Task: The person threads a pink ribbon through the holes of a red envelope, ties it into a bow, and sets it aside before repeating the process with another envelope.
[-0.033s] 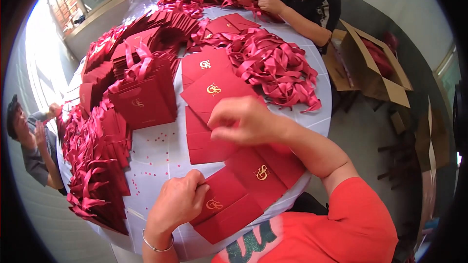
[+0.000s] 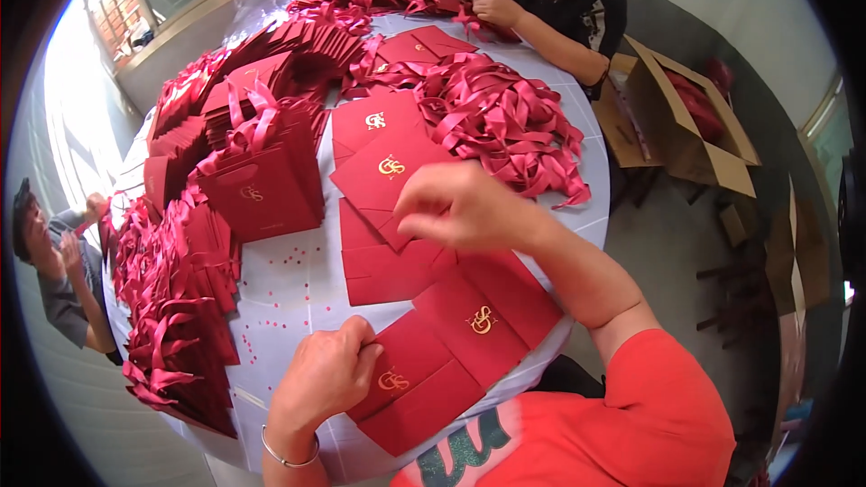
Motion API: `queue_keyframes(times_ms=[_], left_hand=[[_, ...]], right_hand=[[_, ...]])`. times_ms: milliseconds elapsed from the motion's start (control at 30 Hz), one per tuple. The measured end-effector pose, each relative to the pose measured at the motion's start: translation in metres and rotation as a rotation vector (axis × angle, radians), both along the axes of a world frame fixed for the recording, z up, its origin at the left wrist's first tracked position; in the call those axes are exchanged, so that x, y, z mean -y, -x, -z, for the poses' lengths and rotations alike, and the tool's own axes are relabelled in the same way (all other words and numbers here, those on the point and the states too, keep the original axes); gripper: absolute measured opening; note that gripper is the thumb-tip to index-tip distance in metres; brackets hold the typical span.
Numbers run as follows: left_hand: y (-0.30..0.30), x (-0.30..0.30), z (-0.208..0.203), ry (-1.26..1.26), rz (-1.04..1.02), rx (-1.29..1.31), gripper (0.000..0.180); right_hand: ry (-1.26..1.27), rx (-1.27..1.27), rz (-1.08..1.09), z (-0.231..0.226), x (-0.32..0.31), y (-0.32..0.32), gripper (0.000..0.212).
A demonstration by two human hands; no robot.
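My left hand, a bangle on its wrist, is closed with thumb and fingers pressed together at the left edge of a flat red paper bag with a gold emblem. Over the flat bags in the middle hangs my right hand, its fingers curled inward; whether anything small is between them is hidden. Beneath it, more flat red bags overlap, and another with a gold emblem lies by the table's near edge.
Finished-looking red bags with ribbon handles stand left of centre. Loose red ribbons are heaped at right, ribboned bags at left. Small red dots are scattered on the white tablecloth. Two people sit around the table; an open carton stands right.
My right hand has lifted slightly up and to the right over the flat bags. The left hand stays at the bag's edge.
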State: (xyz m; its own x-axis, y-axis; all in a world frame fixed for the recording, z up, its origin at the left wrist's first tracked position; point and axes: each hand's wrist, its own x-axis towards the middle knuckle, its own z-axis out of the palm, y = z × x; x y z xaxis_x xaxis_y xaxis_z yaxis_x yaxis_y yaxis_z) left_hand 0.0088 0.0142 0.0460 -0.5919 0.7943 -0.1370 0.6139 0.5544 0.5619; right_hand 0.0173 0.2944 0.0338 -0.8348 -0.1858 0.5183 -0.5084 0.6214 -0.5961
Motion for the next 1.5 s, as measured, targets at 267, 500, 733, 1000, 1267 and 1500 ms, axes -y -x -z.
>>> queue_keyframes(times_ms=[267, 500, 733, 1000, 1267, 1500], left_hand=[[0.011, 0.008, 0.004, 0.157, 0.041, 0.100, 0.018], [0.018, 0.012, 0.001, 0.165, 0.049, 0.098, 0.019], [0.021, 0.013, 0.005, 0.113, 0.059, 0.111, 0.019], [0.021, 0.014, 0.009, 0.085, 0.060, 0.126, 0.018], [0.021, 0.015, 0.007, 0.092, 0.067, 0.128, 0.019], [0.029, 0.014, 0.006, 0.040, 0.123, 0.225, 0.020]], right_hand=[[-0.565, 0.113, 0.493, -0.004, -0.086, -0.031, 0.010], [-0.589, 0.032, 0.523, 0.017, -0.119, -0.051, 0.020], [-0.329, -0.113, 0.431, 0.012, -0.132, -0.055, 0.023], [-0.479, -0.019, 0.451, 0.015, -0.141, -0.063, 0.027], [-0.782, -0.171, 0.324, 0.012, -0.143, -0.049, 0.016], [-0.343, -0.038, 0.319, 0.008, -0.130, -0.044, 0.019]])
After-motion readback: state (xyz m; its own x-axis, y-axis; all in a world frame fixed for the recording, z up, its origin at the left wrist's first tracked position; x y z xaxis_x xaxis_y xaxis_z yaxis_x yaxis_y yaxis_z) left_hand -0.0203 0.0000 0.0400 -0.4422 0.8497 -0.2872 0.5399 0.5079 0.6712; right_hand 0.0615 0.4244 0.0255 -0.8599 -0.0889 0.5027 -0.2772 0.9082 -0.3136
